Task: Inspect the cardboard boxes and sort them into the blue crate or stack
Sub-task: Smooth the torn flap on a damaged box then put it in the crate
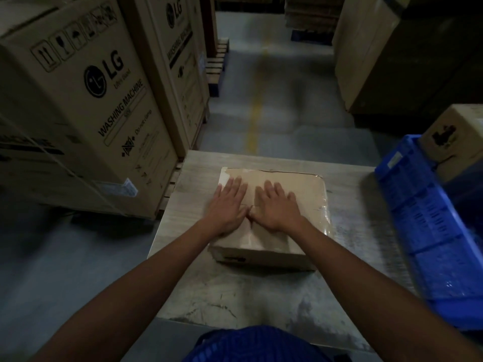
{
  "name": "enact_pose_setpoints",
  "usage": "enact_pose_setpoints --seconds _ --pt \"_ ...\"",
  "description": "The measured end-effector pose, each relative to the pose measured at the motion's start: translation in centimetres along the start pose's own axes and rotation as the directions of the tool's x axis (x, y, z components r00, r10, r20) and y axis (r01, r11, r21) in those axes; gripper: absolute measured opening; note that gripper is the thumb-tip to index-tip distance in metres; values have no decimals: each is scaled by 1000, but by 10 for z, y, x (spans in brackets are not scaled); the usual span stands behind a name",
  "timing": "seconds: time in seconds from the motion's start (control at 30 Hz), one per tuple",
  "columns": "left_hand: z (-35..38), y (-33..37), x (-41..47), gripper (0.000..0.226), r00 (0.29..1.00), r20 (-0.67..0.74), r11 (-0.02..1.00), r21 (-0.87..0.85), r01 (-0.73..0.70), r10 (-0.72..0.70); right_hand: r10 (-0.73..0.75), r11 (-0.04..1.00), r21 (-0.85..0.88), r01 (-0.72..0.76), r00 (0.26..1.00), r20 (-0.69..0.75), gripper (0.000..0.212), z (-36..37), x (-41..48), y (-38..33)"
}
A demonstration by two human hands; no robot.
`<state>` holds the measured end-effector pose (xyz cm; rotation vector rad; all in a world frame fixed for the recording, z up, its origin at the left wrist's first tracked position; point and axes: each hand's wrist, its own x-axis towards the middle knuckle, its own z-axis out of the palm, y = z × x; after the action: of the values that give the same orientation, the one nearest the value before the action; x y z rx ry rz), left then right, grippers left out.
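both palms flat on the box, checking the top

my left hand (228, 205) and right hand (276, 207) lie spread and flat on top of the cardboard box (292, 182), fingers pointing away from me, thumbs almost touching over the centre seam. nothing pinched or gripped, just pressing down. the box sits in the middle of the counter (261, 288), closer to the far edge than to me. it's wide and low, taped along the right edge with shiny tape, and the far top edge looks a bit torn or lifted. top panel seems stiff enough under my palms, no obvious sag, so probably full or well packed; weight i can't tell. tape could be slippery, so better to grab at the two short sides, low down on bare cardboard, not by the flaps. the blue crate (418, 205) stands just to the right of the counter, tilted, with another small box (454, 137) behind it. big washing machine cartons (86, 105) stand on the left.
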<state>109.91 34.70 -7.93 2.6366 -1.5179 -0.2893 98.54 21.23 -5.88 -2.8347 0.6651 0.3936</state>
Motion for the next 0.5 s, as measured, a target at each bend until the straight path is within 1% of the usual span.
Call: enact_pose_setpoints --seconds 0.03,0.2,0.27,0.33,0.37,0.43,0.5 --pt "3 -2 1 68 1000 16 1000 24 8 -8 -11 1000 -11 12 1000 21 86 6 1 3" --pt "-2 -2 7 66 1000 22 999 53 8 -9 -42 999 6 42 999 3 90 9 0 12" --pt "-13 4 17 59 1000 14 995 102 11 -12 -58 998 42 56 998 37 91 0 3 14" --pt "-25 16 28 53 999 14 994 107 29 -31 -70 992 109 65 997 45 88 -10 4 20" --pt "-28 25 34 53 999 12 996 85 30 -31 -51 989 139 48 999 18 86 -14 3 25" --pt "-29 44 45 58 1000 25 999 37 -17 16 61 986 161 -52 997 -54 80 -18 -2 39" --pt "-18 63 51 63 995 56 997 -10 -78 78 177 977 128 -168 983 -57 78 -13 -12 57"
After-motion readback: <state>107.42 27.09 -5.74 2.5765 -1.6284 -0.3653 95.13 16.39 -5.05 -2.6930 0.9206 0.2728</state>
